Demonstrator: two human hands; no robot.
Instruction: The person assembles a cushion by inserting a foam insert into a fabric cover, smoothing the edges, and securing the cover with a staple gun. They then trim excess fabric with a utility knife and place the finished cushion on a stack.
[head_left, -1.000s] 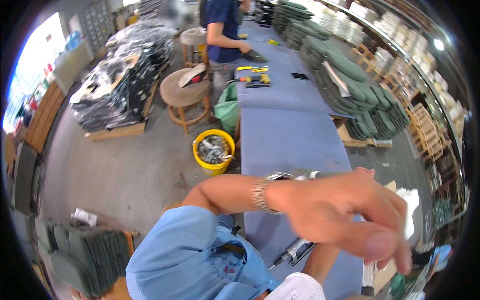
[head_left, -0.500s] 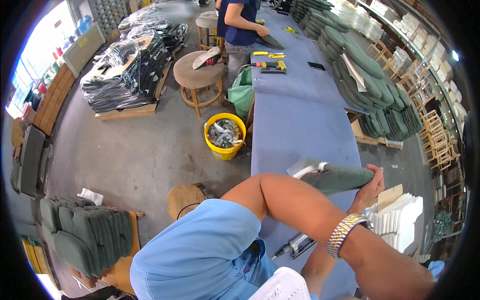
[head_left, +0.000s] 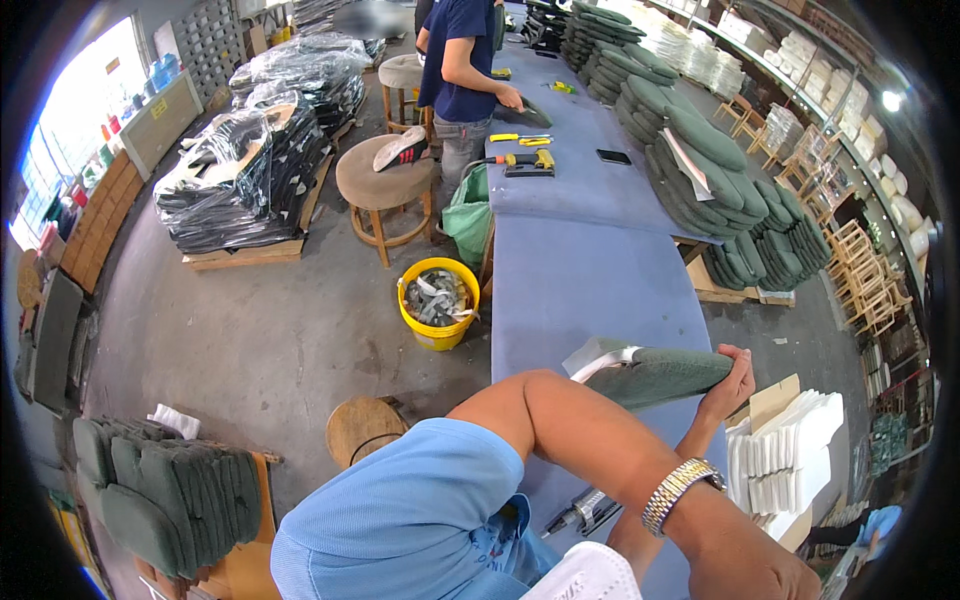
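My right hand (head_left: 736, 384) grips the right end of a dark green seat cushion (head_left: 660, 378), holding it tilted above the blue-covered table. At the cushion's left end, white material and a thin translucent sheet stick out. My left arm, with a metal watch (head_left: 683, 492) at the wrist, bends across in front of me. My left hand (head_left: 755, 560) is low at the right, its back showing and its fingers hidden. Beneath my forearms lies a metal hand tool (head_left: 575, 517) with a pointed nose, partly covered.
The long table (head_left: 600, 265) runs away from me, with a yellow power tool (head_left: 528, 162) and a phone (head_left: 613, 157) on it. A co-worker (head_left: 465, 75) handles a dark piece beyond. Stacked cushions (head_left: 700, 165), white pads (head_left: 785, 455), a yellow bucket (head_left: 440, 305) and stools (head_left: 385, 175) stand around.
My left wrist and hand have shifted slightly left and down. My right hand keeps its grip on the cushion. The whole view has tipped, and surroundings sit lower.
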